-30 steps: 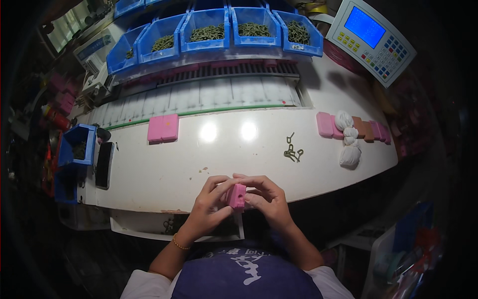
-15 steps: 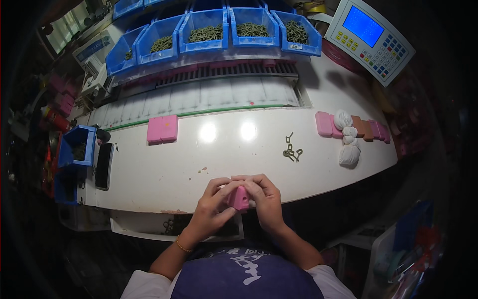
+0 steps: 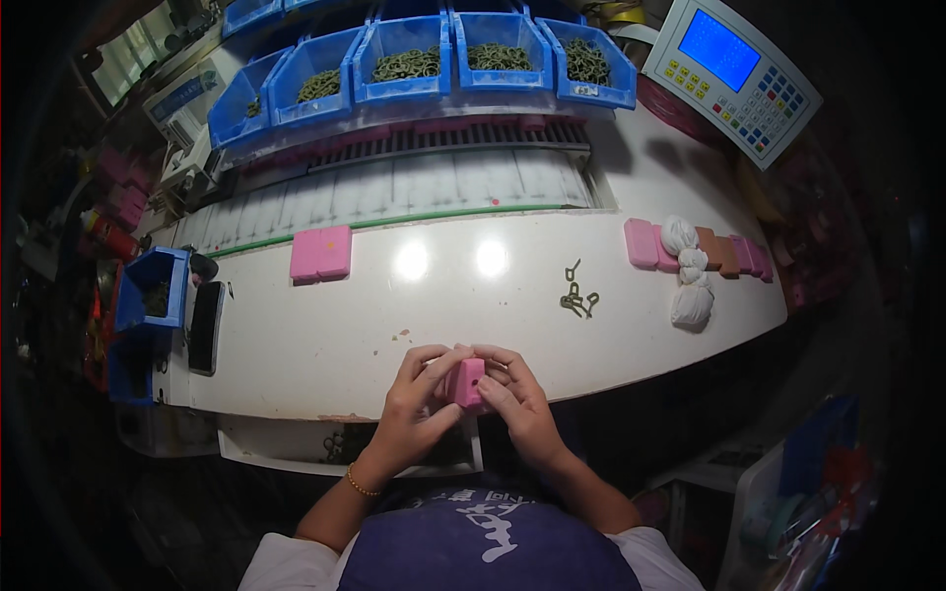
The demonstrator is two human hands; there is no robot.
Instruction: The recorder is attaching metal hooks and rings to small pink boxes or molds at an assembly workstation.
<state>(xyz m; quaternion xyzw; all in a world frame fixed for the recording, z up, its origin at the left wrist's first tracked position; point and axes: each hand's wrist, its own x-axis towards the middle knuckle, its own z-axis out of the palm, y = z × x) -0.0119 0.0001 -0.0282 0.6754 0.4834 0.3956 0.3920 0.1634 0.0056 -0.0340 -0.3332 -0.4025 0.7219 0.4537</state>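
Note:
A pink block point(image 3: 467, 382) with a small dark hole in its end is held between my two hands at the table's front edge. My left hand point(image 3: 419, 399) is closed round its left side, thumb low and fingers over the top. On the other side my right hand point(image 3: 517, 404) grips it, the thumb pressed near the hole. Ahead and to the right, several small green metal links point(image 3: 576, 298) lie loose on the white table point(image 3: 443, 325). Two pink blocks point(image 3: 321, 255) rest side by side at the left.
Blue bins point(image 3: 406, 74) of green metal pieces line the back above a conveyor belt point(image 3: 414, 192). A control panel point(image 3: 734, 74) stands back right. White tied bundles point(image 3: 692, 300) lie by a row of pink and brown blocks point(image 3: 641, 244). A phone point(image 3: 206, 328) lies left; an open drawer point(image 3: 296, 448) sits below.
The pink block has turned a little in my hands. My right thumb has come down onto its end beside the hole, and the right fingers have shifted.

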